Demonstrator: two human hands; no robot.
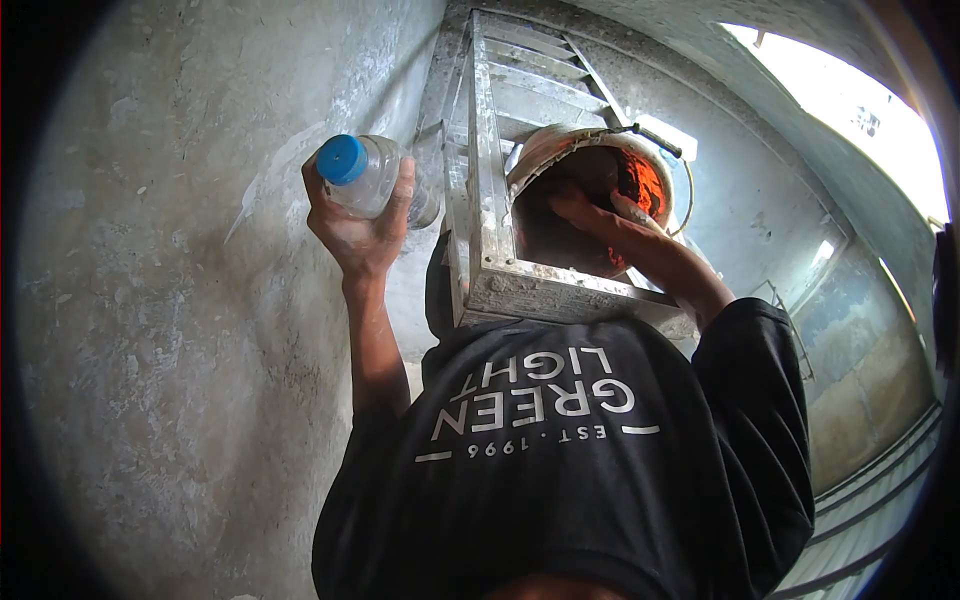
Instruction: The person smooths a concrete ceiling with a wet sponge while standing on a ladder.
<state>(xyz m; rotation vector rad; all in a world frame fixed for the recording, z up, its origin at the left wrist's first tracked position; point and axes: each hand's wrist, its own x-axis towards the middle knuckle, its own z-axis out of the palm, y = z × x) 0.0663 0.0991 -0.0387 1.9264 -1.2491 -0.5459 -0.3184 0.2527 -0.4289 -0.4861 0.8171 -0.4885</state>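
My left hand [362, 225] is closed around a clear plastic bottle [376, 180] with a blue cap [341, 159], held up beside the ladder with the cap toward me. My right hand [580, 208] reaches into a bucket [548, 150] with an orange inside, just beyond the ladder's top. Shadow inside the bucket hides its fingers, so whether they hold anything does not show. Something pale [634, 211] lies by that wrist at the bucket's inner side.
A metal ladder [484, 150], spattered with dried material, stands right in front of my chest. A rough grey wall [180, 300] rises close on the left. Bright openings [850, 110] and a slatted surface [870, 520] are at the right.
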